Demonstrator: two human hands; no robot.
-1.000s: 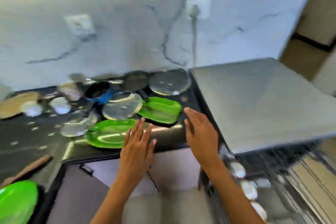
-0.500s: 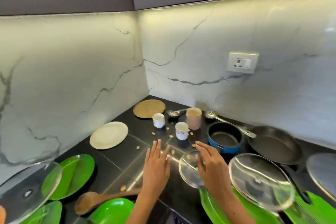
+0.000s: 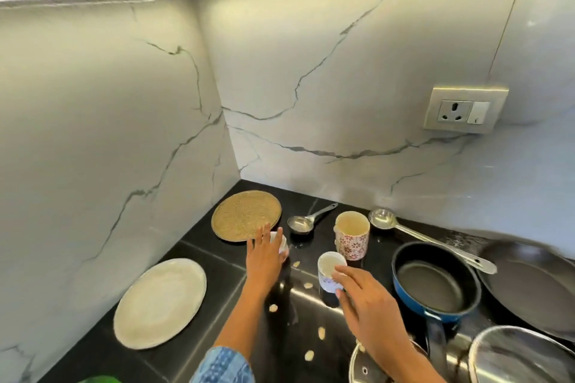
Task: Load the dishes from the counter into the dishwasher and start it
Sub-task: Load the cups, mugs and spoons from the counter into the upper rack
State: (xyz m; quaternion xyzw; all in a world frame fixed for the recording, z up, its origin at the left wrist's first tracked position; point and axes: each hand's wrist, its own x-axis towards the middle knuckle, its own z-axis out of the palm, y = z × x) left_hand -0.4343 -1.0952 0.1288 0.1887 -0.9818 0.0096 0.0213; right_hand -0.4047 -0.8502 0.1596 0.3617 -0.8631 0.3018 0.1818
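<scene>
Counter's (image 3: 193, 258) back corner now faces view; left hand (image 3: 264, 258) reaches, fingers spread, touching small cup (image 3: 280, 242); right hand (image 3: 367, 298) pinches patterned cup (image 3: 330, 271): collection resumed.

Marble-veined backsplash (image 3: 342, 87), wall socket (image 3: 465, 110), perhaps scattered nuts (image 3: 308, 285)

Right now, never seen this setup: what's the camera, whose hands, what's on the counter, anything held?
No robot here: a person works bare-handed, and the single picture comes from a camera on their head, looking down. The left hand reaches round a small cup beside the woven mat; whether its grip has closed is unclear. The right hand touches a second cup. Also on the black counter: a patterned mug, two ladles, a pale plate, a blue pan, glass lids, scattered crumbs.
</scene>
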